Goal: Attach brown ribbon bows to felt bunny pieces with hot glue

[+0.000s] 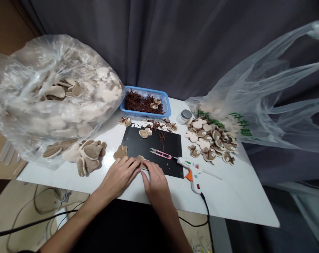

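A small beige plush bunny-head piece lies at the near edge of the black mat, between my two hands. From its left side, my left hand presses on it with fingers held together. My right hand grips its right side, fingers curled over and thumb toward me; the fingertips partly cover the piece. Just beyond my left fingers is another brown bunny-head piece. Pink thread snips rest on the mat, near the nozzle of a white hot glue gun.
A large clear bag of plush pieces fills the left; loose pieces lie before it. Behind the mat stand a blue basket of brown bows and a grey-lidded jar. Bow-trimmed pieces pile up right, beside a plastic bag.
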### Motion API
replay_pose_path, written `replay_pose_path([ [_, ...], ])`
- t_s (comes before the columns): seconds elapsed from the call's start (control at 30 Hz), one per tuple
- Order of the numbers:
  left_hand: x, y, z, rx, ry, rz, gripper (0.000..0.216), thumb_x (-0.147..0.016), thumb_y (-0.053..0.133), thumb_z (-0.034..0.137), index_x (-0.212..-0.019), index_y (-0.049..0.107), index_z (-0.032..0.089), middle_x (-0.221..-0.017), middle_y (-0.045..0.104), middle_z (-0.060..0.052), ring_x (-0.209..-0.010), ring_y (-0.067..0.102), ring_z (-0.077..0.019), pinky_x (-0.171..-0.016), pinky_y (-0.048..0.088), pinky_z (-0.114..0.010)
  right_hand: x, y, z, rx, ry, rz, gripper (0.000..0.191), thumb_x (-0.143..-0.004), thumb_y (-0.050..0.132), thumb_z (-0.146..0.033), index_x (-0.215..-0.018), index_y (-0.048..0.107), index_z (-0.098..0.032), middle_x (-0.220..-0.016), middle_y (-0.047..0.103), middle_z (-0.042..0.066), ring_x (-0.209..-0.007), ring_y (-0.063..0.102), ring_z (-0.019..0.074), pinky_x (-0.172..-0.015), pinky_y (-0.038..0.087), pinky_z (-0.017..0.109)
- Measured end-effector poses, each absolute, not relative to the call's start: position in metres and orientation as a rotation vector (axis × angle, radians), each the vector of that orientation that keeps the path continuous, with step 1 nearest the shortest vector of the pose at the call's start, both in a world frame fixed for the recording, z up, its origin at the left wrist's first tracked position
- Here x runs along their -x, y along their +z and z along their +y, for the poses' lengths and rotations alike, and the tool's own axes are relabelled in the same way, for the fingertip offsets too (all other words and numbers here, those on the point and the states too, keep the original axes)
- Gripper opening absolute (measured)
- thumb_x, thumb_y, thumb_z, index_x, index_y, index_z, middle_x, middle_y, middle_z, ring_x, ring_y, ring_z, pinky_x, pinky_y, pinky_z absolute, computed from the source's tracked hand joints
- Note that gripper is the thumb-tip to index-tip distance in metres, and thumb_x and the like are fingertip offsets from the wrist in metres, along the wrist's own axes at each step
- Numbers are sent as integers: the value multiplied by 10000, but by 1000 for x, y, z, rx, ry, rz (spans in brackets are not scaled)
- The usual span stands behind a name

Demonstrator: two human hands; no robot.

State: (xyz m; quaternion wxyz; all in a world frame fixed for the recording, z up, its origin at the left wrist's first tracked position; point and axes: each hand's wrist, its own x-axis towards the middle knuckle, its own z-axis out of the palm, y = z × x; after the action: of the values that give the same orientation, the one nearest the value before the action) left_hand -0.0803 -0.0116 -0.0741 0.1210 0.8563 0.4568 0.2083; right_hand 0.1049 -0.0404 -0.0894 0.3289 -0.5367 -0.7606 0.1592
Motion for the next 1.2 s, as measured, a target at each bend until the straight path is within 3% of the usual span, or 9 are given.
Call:
replay_pose_path([
  [0.23, 86, -73, -7, -2483, 555, 1228, 341, -1132, 467, 416, -1341, 695, 274, -1182, 709, -80, -950, 613, -235, -804, 449, -379, -106, -84, -37, 1428, 549, -1758, 198, -1009, 581, -181, -1177, 681, -206, -1062, 780, 94, -985, 733, 250, -884, 593, 368],
  [0.37, 87, -70, -7, -2422, 490, 1233, 363, -1134, 467, 408, -1416, 660, 286, -1231, 692, -77, -1014, 613, -248, -837, 443, -392, -102, -82, -37, 1460, 700, -1637, 188, -975, 631, -189, -1160, 646, -220, -1054, 777, 65, -972, 735, 238, -878, 582, 347],
  [0.6, 84, -69, -9, -2563, 512, 1255, 331, -1142, 415, 300, -1319, 665, 174, -1238, 705, -107, -974, 588, -257, -822, 442, -411, -81, -91, -44, 1617, 410, -1727, 157, -1085, 479, -205, -1129, 630, -215, -1042, 749, 96, -911, 647, 277, -832, 494, 394],
  [0.8, 82, -70, -10, -2703, 478, 1295, 285, -1121, 471, 287, -1283, 660, 148, -1229, 714, -121, -983, 599, -272, -807, 428, -421, -86, -93, -35, 1612, 389, -1659, 185, -1101, 473, -210, -1040, 646, -233, -932, 741, 67, -826, 623, 259, -775, 459, 367],
  [0.93, 80, -70, -8, -2718, 465, 1288, 268, -1116, 483, 286, -1265, 676, 177, -1214, 707, -117, -991, 604, -274, -811, 417, -419, -88, -93, -35, 1582, 405, -1595, 168, -1081, 509, -199, -1025, 664, -233, -920, 748, 65, -815, 638, 256, -763, 473, 362],
  [1.2, 85, -68, -8, -2499, 486, 1216, 349, -1124, 474, 337, -1418, 653, 281, -1180, 655, -91, -989, 576, -256, -840, 450, -406, -90, -92, -40, 1594, 350, -1613, 158, -1064, 563, -212, -991, 700, -237, -887, 758, 60, -779, 656, 251, -733, 497, 366],
])
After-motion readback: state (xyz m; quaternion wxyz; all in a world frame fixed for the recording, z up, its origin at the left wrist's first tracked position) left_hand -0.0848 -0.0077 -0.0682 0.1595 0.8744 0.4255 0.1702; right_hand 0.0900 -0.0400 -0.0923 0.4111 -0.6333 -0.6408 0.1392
